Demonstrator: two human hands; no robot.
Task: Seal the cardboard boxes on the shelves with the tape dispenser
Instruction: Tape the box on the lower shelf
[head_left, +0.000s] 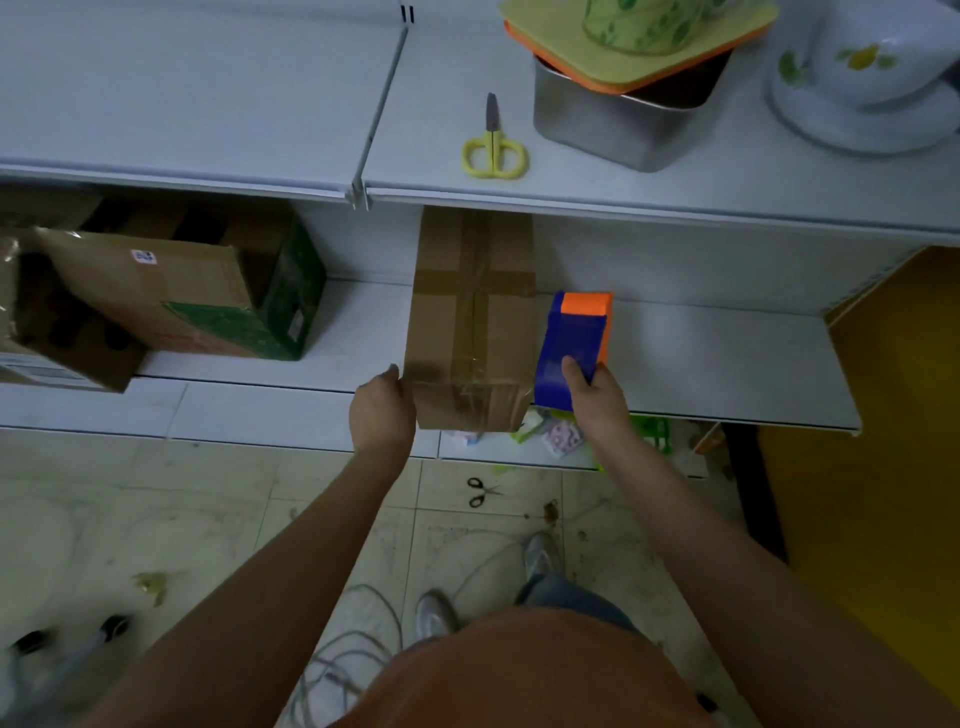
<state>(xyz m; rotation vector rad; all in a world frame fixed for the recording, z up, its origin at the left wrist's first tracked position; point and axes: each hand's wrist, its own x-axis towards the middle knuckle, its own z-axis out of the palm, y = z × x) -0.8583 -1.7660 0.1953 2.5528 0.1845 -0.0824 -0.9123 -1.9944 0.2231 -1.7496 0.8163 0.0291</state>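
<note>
Head view, going from the left: an open box (171, 296) lies tipped on the lower shelf (727, 364), then the taped box (470, 317) sits in the middle with its near end at the shelf edge. The left hand (382, 415) has its fingers curled on that box's near left corner. Just right of the box, the right hand (597, 397) grips the blue and orange tape dispenser (574, 345). 1 pair of yellow scissors (493, 148) is on the shelf above.
</note>
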